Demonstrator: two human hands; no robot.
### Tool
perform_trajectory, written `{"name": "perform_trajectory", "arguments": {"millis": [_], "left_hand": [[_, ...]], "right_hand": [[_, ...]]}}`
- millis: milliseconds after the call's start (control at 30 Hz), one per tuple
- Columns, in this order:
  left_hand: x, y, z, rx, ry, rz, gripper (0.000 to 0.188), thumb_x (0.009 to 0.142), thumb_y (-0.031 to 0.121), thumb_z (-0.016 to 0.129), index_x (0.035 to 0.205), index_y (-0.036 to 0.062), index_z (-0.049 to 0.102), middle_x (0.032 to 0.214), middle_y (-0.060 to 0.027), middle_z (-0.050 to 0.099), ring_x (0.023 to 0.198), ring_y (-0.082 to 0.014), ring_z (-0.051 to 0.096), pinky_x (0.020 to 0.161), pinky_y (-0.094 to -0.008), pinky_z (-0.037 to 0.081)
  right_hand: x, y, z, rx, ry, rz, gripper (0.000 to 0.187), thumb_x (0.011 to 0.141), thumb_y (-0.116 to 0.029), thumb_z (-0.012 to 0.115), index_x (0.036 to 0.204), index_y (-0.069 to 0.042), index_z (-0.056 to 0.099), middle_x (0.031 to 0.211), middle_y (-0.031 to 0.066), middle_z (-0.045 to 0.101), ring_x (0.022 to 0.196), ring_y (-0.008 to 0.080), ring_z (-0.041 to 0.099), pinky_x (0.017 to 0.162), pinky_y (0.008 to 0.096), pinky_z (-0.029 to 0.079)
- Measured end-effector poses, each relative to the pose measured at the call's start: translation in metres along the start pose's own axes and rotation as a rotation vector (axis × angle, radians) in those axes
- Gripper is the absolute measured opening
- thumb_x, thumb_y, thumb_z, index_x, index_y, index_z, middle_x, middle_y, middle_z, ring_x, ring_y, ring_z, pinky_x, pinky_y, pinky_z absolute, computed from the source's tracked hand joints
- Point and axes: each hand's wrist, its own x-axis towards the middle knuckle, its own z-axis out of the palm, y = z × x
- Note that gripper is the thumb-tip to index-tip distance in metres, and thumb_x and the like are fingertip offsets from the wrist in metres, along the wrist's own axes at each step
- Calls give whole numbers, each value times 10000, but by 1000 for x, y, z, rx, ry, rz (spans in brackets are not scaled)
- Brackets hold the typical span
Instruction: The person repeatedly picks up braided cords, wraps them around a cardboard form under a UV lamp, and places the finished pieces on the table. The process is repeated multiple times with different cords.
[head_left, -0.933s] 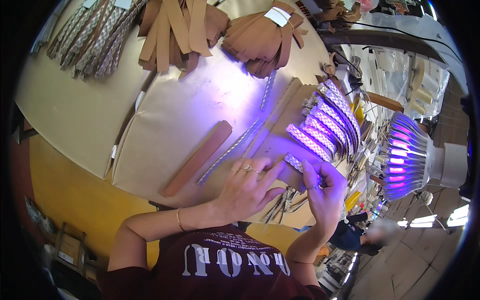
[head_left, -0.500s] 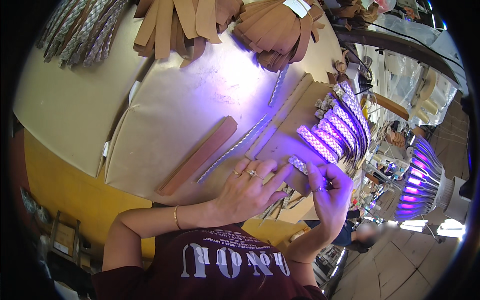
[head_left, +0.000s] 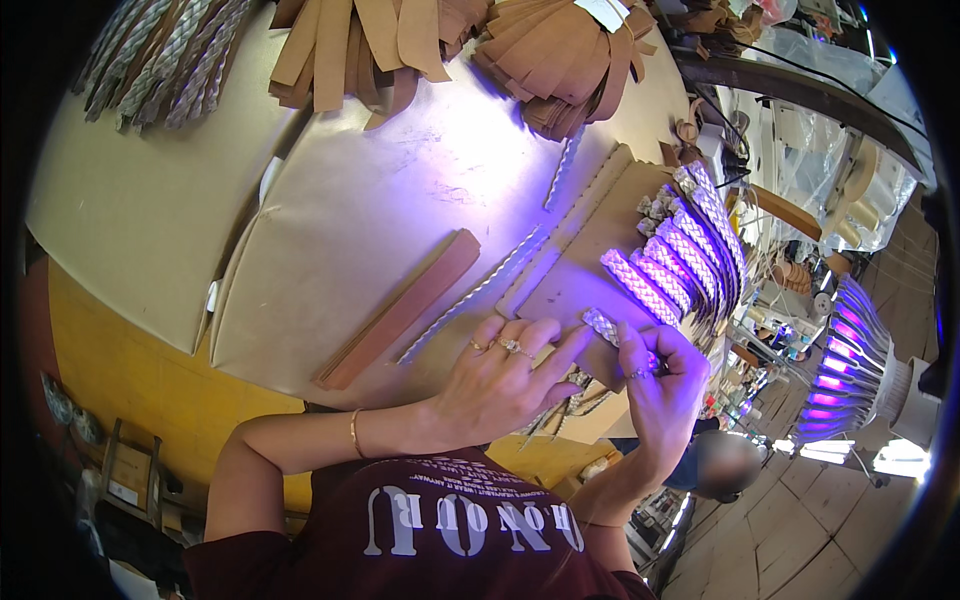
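A short braided strip (head_left: 603,326), pale under the violet light, lies over the front part of a brown board (head_left: 570,295). My right hand (head_left: 662,385) pinches this strip between thumb and fingers near its right end. Beside the strip's other end, my left hand (head_left: 512,372) reaches in with its index finger stretched out, thumb apart and the other fingers bent. Whether that fingertip touches the strip, I cannot tell. Several similar braided strips (head_left: 655,275) lie fanned out on the board just beyond my right hand.
Flat brown strips (head_left: 400,310) lie stacked on the table (head_left: 300,270), with a thin twisted braid (head_left: 470,293) alongside. Bundles of brown strips (head_left: 560,70) and grey braids (head_left: 175,60) are at the far edge. A finned violet lamp (head_left: 845,360) stands at right; another person (head_left: 690,465) is beyond.
My hands keep nearly the same pose around the braided strip. The whole view has shifted slightly, and the person in the background has changed position.
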Motion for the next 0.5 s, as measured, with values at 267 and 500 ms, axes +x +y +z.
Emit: {"name": "perform_trajectory", "arguments": {"millis": [267, 500], "left_hand": [[2, 3, -2, -6, 4, -23, 600, 856, 400, 674, 1347, 78, 550, 1182, -98, 514, 1067, -215, 528, 895, -382, 398], [5, 5, 12, -157, -27, 77, 572, 885, 356, 683, 1310, 7, 529, 1465, -200, 435, 1362, -338, 428, 1151, -498, 257]], "right_hand": [[-1, 0, 3, -97, 46, -7, 263, 840, -193, 753, 721, 10, 636, 562, 70, 538, 495, 126, 468, 500, 303, 379], [-2, -8, 3, -229, 76, -55, 297, 847, -268, 723, 731, -3, 653, 634, 134, 603, 533, 290, 571, 534, 383, 424]]}}
